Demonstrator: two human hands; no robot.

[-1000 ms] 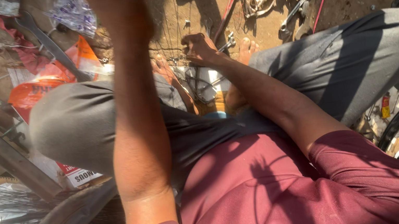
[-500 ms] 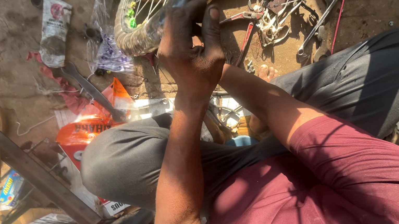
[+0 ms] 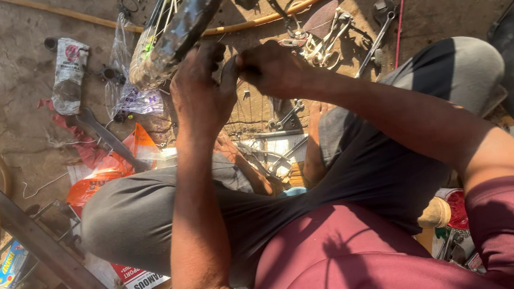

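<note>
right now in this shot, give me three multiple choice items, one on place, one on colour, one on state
1. Where are both hands?
A. up at the plastic-wrapped wheel rim
B. resting on the knees
C. on the dirt floor

2. What colour is the person's shirt?
A. white
B. maroon
C. green

3. How is the person sitting?
A. standing upright
B. legs stretched straight
C. cross-legged on the ground

Answers: 1 A, the left hand and right hand meet at the wrapped rim. 2 B, the shirt is maroon. 3 C, the grey trousers fold with the knees out to both sides.
</note>
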